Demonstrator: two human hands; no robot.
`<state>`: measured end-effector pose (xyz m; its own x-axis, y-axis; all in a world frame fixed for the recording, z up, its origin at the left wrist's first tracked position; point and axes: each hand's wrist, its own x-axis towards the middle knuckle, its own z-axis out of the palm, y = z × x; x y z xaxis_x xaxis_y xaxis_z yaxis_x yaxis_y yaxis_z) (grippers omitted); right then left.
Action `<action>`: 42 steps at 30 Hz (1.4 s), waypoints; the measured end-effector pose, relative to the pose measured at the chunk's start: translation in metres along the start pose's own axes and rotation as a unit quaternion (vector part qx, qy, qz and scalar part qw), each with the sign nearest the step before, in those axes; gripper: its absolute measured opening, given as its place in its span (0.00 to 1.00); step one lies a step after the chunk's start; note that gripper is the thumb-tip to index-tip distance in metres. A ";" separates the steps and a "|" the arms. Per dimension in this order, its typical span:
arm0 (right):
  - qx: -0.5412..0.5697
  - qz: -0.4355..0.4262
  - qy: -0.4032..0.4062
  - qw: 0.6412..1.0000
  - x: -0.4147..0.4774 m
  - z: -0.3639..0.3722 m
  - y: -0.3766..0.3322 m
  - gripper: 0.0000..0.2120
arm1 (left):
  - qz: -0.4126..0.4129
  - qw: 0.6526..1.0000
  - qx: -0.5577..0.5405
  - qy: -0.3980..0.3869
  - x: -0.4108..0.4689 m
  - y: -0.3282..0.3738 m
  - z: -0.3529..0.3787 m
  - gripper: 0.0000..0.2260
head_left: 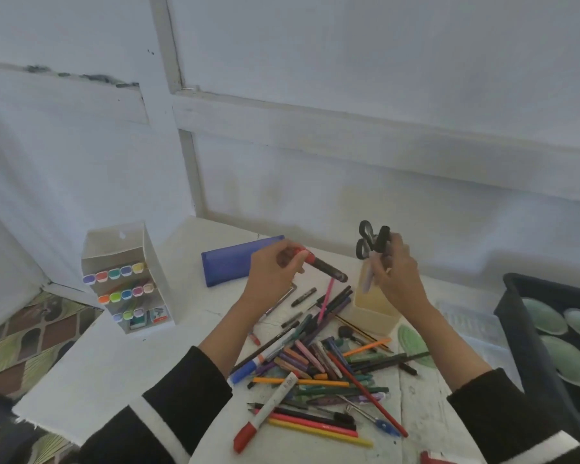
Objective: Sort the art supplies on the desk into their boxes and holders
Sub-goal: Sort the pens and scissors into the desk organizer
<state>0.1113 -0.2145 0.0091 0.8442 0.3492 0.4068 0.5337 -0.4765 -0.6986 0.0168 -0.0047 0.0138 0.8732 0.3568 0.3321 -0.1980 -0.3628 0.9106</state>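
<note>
Cream plastic forms the pen holder point(372, 313), which stands on the white worktop point(114, 370). Black-handled scissors point(365, 239) stand in the holder, handles up.

Just above the holder's mouth, the right hand point(395, 272) has its grip curled round an upright black marker point(382, 239) and a pale lilac pen point(367, 279). The lilac pen slants down over the holder's front; I cannot tell whether it touches the rim.

Left of the holder and off the worktop, the left hand point(275, 266) has its grip closed round the red end of a red-and-black marker point(325, 269). The marker's dark end points toward the holder.

Against the holder's near side lies a loose pile of pens and pencils point(315, 363). A white marker with a red cap point(265, 410) lies at the pile's near edge.

Further left of the holder, behind the left hand, lies a blue pencil case point(235, 259). Beyond that stands a white marker box point(128, 279) with tiers of coloured caps. Right of the holder sits a dark tray point(516, 316) holding green dishes.
</note>
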 end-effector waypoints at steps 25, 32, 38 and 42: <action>-0.020 -0.023 0.038 0.999 -0.019 0.009 0.016 0.07 | -0.124 0.963 0.114 -0.210 0.003 -0.035 0.021 0.13; -0.118 -0.137 -0.195 0.964 -0.042 0.064 -0.005 0.07 | -0.234 0.950 0.145 -0.148 -0.049 -0.073 -0.041 0.08; -0.172 -0.169 -0.385 0.891 -0.055 0.116 -0.030 0.09 | -0.252 0.917 0.216 -0.220 -0.098 -0.077 -0.070 0.03; -0.200 -0.197 -0.414 0.866 -0.061 0.138 -0.044 0.07 | -0.271 0.882 0.278 -0.267 -0.132 -0.075 -0.081 0.06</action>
<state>0.0299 -0.1030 -0.0664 0.3558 0.9280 -0.1104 0.8868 -0.3725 -0.2736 -0.1198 0.0451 -0.0785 0.8875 0.2048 -0.4127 0.4318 -0.6821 0.5901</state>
